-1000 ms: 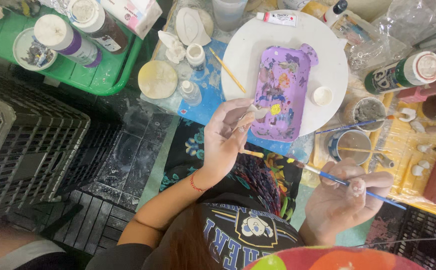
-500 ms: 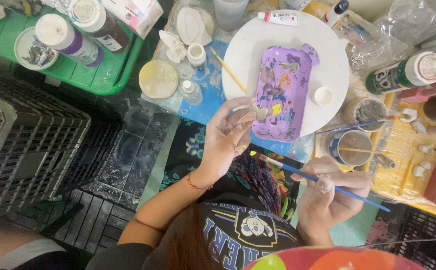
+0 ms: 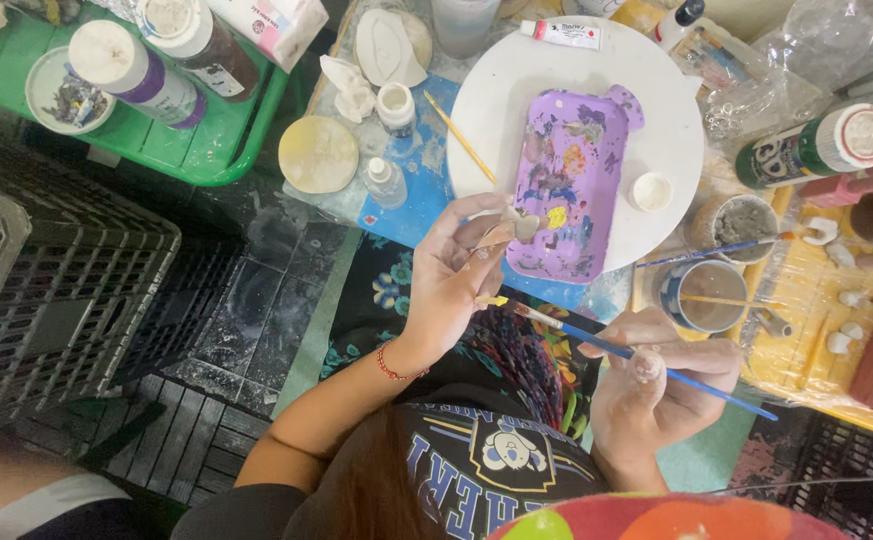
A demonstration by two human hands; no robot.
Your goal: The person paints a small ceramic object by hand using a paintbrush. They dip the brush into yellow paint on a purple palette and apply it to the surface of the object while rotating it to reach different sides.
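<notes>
My left hand (image 3: 452, 285) is raised over the table edge and pinches a small pale clay figure (image 3: 519, 226) between its fingertips. My right hand (image 3: 662, 385) grips a thin blue-handled paintbrush (image 3: 597, 345). Its yellow-loaded tip lies against the heel of my left hand, just below the figure. Beyond my hands, a purple paint palette (image 3: 572, 170) smeared with several colours lies on a round white plate (image 3: 682, 110).
A mug (image 3: 712, 295) with a brush in it stands right of the plate, beside a green paint bottle (image 3: 812, 150). A green tray (image 3: 197, 150) holding paint jars sits at upper left, above black plastic crates (image 3: 52, 290). Small white clay pieces lie on the yellow surface (image 3: 807, 320).
My right hand has drifted slightly left with the brush. My left hand stays in place, still holding the clay figure.
</notes>
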